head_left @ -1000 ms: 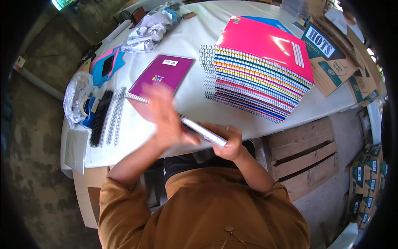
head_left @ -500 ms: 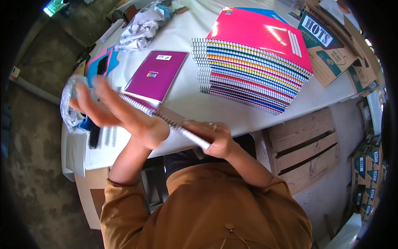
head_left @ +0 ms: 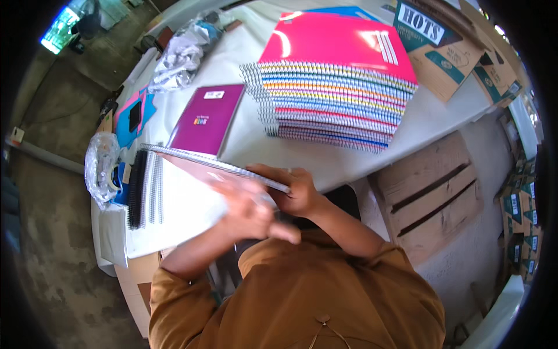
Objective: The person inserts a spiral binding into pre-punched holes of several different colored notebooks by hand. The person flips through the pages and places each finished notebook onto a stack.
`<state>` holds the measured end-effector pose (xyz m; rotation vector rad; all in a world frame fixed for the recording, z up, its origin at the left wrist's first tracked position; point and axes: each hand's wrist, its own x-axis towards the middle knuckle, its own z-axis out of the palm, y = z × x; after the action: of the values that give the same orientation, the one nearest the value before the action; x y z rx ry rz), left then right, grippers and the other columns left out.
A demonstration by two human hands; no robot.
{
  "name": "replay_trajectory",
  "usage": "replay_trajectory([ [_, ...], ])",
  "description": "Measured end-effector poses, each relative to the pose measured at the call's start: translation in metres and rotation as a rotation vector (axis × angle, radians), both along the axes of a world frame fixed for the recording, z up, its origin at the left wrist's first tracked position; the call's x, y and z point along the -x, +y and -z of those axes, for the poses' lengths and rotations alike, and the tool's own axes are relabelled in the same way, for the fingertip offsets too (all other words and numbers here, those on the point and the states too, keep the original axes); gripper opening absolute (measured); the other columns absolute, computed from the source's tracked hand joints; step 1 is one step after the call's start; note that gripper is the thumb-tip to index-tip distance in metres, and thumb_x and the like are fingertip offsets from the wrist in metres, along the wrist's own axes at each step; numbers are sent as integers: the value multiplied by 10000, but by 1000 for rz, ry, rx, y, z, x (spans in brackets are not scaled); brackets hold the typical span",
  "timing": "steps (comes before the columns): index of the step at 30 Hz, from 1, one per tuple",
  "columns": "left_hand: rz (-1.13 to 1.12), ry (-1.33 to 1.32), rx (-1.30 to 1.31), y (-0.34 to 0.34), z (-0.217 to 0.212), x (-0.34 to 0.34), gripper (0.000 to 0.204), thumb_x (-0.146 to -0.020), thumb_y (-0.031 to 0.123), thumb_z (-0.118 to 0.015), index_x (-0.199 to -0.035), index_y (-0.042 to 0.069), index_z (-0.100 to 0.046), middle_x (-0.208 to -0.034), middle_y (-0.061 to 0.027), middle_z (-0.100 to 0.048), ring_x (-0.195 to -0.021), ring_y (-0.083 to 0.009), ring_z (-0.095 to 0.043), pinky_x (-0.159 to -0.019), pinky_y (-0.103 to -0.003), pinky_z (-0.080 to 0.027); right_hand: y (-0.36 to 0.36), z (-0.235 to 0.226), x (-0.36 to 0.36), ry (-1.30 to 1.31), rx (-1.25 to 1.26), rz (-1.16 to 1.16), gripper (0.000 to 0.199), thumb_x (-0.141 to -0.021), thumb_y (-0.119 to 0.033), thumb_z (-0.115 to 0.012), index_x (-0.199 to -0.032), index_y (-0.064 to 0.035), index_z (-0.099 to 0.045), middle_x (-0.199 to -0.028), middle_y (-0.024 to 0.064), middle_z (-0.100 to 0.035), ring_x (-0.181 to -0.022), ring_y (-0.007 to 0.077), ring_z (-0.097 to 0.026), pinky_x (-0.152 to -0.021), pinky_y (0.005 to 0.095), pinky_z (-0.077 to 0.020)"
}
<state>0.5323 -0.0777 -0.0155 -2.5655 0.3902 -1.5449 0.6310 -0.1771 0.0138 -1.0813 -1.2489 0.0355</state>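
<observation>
Head view shows us both hands working at the near edge of a white surface [head_left: 244, 139]. We see the right hand [head_left: 299, 192] closed on the near end of a spiral notebook [head_left: 215, 166], fingers wrapped over its wire-bound edge, so that the notebook is held up off the surface and tilted, its far end reaching away to the left of that hand. Our left hand [head_left: 250, 212] sits just beside the right one, slightly nearer the body, fingers curled together; it is blurred, and we cannot tell whether it grips the notebook or only brushes its underside.

Beyond the right hand, well apart, a tall stack of spiral notebooks [head_left: 337, 93] stands on the surface with a bright pink cover on top. Beyond the left hand, a single purple notebook [head_left: 209, 116] lies flat, just past the far end of the held notebook. To the left of the left hand we see loose binding spirals [head_left: 145, 189], black and silver, lying side by side. Further left sits a clear plastic bag [head_left: 100, 166], and beyond it blue and pink covers [head_left: 132, 113]. Crumpled white wrapping [head_left: 180, 55] lies at the far left corner of the surface. To the right of the right hand, below the surface, is a wooden pallet [head_left: 430, 198], and cardboard boxes [head_left: 447, 46] lie beyond the stack.
</observation>
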Motion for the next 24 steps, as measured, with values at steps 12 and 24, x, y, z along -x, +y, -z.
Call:
replay_trajectory([
  [12, 41, 654, 282, -10, -145, -9, 212, -742, 47, -634, -950, 60, -599, -915, -55, -607, -823, -226, -582, -783, -359, -395, -17, -10, -5, 169, 203, -104, 269, -801, -89, -641, -1055, -44, -564, -827, 154, -638, -739, 313, -635, -651, 317, -488],
  [24, -226, 82, 176, -2, -193, 8, 630, -711, 317, -725, -1179, 14, -431, -1149, -131, -484, -1088, -271, -443, -939, -390, -324, -46, -65, -19, 198, -17, -38, 389, -847, -47, -578, -1216, -2, -467, -1064, 127, -610, -900, 200, -626, -782, 287, -489],
])
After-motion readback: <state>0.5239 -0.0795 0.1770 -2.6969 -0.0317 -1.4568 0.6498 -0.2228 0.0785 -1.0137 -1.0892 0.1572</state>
